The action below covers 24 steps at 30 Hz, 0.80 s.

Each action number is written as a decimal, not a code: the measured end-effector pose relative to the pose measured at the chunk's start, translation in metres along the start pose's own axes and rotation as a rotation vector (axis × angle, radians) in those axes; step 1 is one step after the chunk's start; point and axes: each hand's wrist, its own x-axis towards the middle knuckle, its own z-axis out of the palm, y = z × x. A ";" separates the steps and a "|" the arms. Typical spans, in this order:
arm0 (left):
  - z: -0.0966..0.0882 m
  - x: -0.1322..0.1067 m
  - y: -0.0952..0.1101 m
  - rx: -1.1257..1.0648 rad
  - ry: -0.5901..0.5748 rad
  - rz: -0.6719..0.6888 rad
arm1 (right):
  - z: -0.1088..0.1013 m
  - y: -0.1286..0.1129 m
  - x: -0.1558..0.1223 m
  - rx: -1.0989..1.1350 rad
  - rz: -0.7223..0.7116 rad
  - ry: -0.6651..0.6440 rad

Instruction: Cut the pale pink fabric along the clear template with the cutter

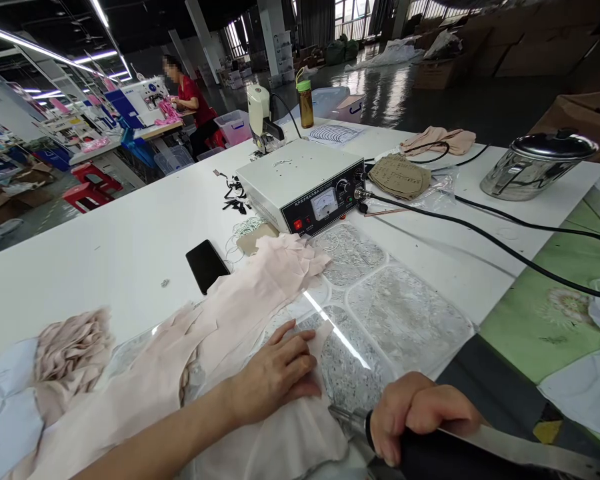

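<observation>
My left hand (275, 373) lies flat, fingers stretched out, pressing a piece of pale pink fabric (240, 313) onto a glass plate (405, 320) with a patterned sheet beneath. My right hand (415, 413) is closed around the black handle of a hand-held cutting tool (353, 421), whose metal tip points left at the fabric edge just below my left hand. A black cable (480, 233) runs from a white control box (305, 183) with a dial and red switch towards me on the right.
A black phone (207, 265) lies left of the box. Stacked pink cut pieces (70, 347) sit at far left. A steel pot (535, 167), tan fabric pieces (400, 177), a bottle (306, 103) and a small white machine (260, 117) stand farther back. Another person (190, 100) sits at a distant sewing machine.
</observation>
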 end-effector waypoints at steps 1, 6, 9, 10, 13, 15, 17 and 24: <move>0.000 0.000 -0.001 0.002 0.002 0.008 | 0.001 -0.003 0.003 0.056 -0.046 -0.051; -0.002 0.002 -0.005 0.018 -0.004 0.046 | 0.004 -0.007 0.011 0.195 -0.121 -0.116; -0.002 0.004 -0.005 0.041 0.009 0.082 | 0.006 -0.006 0.010 0.236 -0.122 -0.091; -0.002 0.004 -0.005 0.048 0.015 0.096 | 0.006 -0.005 0.009 0.242 -0.114 -0.079; -0.004 0.005 -0.006 0.069 0.010 0.130 | 0.006 -0.004 0.006 0.244 -0.096 -0.050; -0.005 0.006 -0.008 0.080 -0.012 0.134 | 0.005 -0.003 0.005 0.245 -0.081 -0.031; -0.005 0.006 -0.009 0.086 -0.032 0.127 | 0.006 -0.003 0.005 0.249 -0.051 -0.019; -0.007 0.004 -0.010 0.100 -0.074 0.090 | 0.011 -0.013 0.015 0.231 -0.073 -0.068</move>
